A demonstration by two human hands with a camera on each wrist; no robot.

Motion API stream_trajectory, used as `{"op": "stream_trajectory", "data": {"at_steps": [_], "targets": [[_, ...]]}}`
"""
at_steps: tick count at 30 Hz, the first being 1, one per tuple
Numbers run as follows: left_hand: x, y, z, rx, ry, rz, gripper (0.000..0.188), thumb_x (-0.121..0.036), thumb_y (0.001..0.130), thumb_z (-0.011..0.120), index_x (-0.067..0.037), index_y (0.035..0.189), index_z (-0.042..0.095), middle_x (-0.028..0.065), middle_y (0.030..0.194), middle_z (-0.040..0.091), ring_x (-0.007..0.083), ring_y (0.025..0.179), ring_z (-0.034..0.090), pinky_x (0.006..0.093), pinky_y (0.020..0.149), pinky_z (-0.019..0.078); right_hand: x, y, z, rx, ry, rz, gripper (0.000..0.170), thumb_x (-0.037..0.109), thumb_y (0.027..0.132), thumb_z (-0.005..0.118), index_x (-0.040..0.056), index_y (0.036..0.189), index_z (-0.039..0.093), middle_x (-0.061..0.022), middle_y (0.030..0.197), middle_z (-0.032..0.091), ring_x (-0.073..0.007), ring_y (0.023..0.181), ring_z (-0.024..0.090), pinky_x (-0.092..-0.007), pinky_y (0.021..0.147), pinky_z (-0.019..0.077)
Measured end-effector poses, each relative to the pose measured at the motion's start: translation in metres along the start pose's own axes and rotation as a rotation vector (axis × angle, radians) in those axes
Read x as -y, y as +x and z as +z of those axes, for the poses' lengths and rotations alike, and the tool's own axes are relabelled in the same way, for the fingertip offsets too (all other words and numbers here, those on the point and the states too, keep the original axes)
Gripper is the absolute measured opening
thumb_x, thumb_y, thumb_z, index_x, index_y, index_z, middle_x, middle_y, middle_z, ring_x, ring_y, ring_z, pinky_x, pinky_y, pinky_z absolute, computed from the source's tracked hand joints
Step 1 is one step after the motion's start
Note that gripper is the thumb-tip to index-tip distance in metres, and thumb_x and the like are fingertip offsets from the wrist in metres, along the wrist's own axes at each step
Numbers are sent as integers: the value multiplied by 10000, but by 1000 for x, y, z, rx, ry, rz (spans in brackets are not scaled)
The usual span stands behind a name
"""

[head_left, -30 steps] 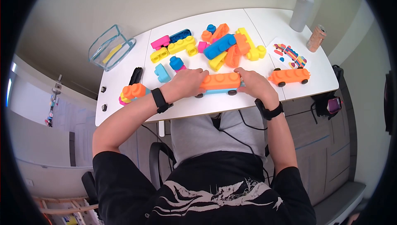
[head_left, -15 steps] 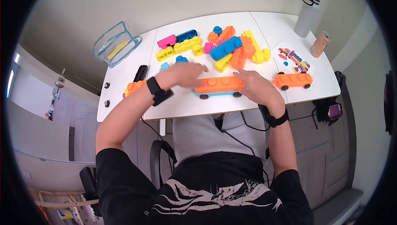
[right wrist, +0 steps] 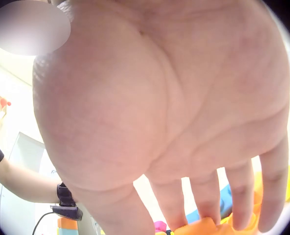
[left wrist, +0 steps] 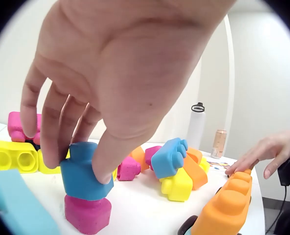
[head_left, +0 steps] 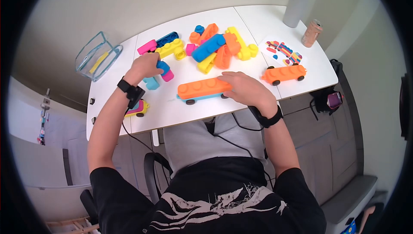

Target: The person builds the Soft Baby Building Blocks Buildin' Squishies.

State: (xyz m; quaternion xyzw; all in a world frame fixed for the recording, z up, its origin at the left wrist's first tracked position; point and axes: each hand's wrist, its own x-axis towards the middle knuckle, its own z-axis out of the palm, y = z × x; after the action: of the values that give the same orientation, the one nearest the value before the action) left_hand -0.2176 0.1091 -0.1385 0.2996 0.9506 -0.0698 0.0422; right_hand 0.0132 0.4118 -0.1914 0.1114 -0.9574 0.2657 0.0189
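In the head view my left hand (head_left: 145, 67) is at the left of the table, by a blue block (head_left: 164, 66) standing on a pink block (head_left: 168, 75). The left wrist view shows its thumb and fingers pinching the blue block from both sides. My right hand (head_left: 248, 89) rests with relaxed, extended fingers on the right end of a long orange block (head_left: 195, 88). That block sits on a light blue wheeled base (head_left: 208, 99). Beside the pink block lies a light blue block (head_left: 151, 83). Under my left forearm a small yellow-and-pink wheeled toy (head_left: 140, 108) is partly hidden.
A pile of blocks, with a blue one (head_left: 208, 48) on top, lies at the back middle. An orange wheeled car (head_left: 284, 74), a picture card (head_left: 282, 52), a can (head_left: 312, 33) and a bottle (head_left: 296, 8) are at right. A clear case (head_left: 98, 59) stands far left.
My left hand has let go of the orange block's left end and moved left to the blue block. The right hand has loosened and stays at the orange block's right end.
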Motion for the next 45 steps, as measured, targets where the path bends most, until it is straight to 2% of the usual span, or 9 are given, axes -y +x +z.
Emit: {"op": "stream_trajectory", "data": {"at_steps": [7, 12, 16, 20, 25, 31, 35, 42, 45], "targets": [[-21, -26, -26, -23, -50, -2, 472, -206, 776, 888, -95, 1156, 631, 108, 1058, 745, 301, 1014, 726, 421, 830, 576, 7, 1, -3, 39, -18, 28, 585, 189, 927, 772, 37, 1464, 596, -184, 1527, 588, -378, 1366, 572, -447, 1129, 490], [-41, -67, -66, -30, -401, 330, 382, -94, 818, 852, -64, 1131, 634, 115, 1082, 743, 304, 1050, 723, 408, 894, 564, 0, 4, 0, 54, -39, -21, 565, 194, 937, 753, 22, 1453, 601, -199, 1523, 587, -399, 1326, 601, -450, 1115, 499], [-45, -84, -55, -24, -314, 411, 445, -95, 806, 880, -57, 1175, 633, 117, 1114, 749, 298, 1044, 732, 402, 903, 569, -3, 6, 3, 34, -29, -73, 521, 211, 965, 715, 19, 1440, 617, -198, 1525, 586, -401, 1314, 609, -452, 1116, 492], [-57, -91, -40, 87, -217, 309, 452, -104, 811, 883, -58, 1186, 635, 129, 1105, 756, 314, 1066, 735, 416, 923, 571, 5, 5, -2, 42, -32, -15, 535, 219, 981, 701, 49, 1479, 600, -161, 1557, 568, -400, 1311, 611, -445, 1118, 489], [-58, -89, -44, 45, -243, 316, 463, -102, 822, 879, -64, 1210, 629, 127, 1168, 753, 312, 1087, 732, 408, 936, 571, 5, 5, -2, 36, 1, -19, 525, 219, 980, 702, 39, 1464, 609, -157, 1559, 566, -396, 1290, 630, -447, 1104, 500], [-70, -81, -16, -41, -203, 456, 405, -112, 826, 860, -57, 1150, 621, 142, 1081, 740, 353, 1056, 709, 467, 867, 565, 7, 7, 0, 29, -20, -31, 545, 206, 964, 726, 27, 1464, 605, -182, 1549, 568, -400, 1300, 623, -449, 1108, 499], [-82, -84, -23, -25, -116, 403, 410, -113, 823, 873, -51, 1118, 595, 141, 1112, 716, 353, 1057, 709, 429, 902, 562, 10, 8, -2, 58, -8, -2, 555, 205, 963, 731, 26, 1472, 599, -194, 1553, 560, -402, 1311, 617, -444, 1116, 495], [-51, -54, -63, 318, -162, 334, 521, -215, 906, 816, -85, 1369, 615, 133, 1269, 717, 309, 1179, 688, 398, 989, 560, 15, -5, -8, 48, -19, 17, 663, 188, 940, 766, 36, 1538, 523, -192, 1596, 516, -380, 1380, 565, -438, 1135, 484], [-28, -21, -70, 229, -124, 278, 465, -235, 934, 778, -79, 1345, 625, 135, 1243, 732, 316, 1154, 700, 408, 964, 567, 24, -13, -20, 28, -6, 41, 680, 186, 933, 773, 33, 1542, 513, -192, 1598, 511, -372, 1405, 543, -434, 1150, 475]]}}
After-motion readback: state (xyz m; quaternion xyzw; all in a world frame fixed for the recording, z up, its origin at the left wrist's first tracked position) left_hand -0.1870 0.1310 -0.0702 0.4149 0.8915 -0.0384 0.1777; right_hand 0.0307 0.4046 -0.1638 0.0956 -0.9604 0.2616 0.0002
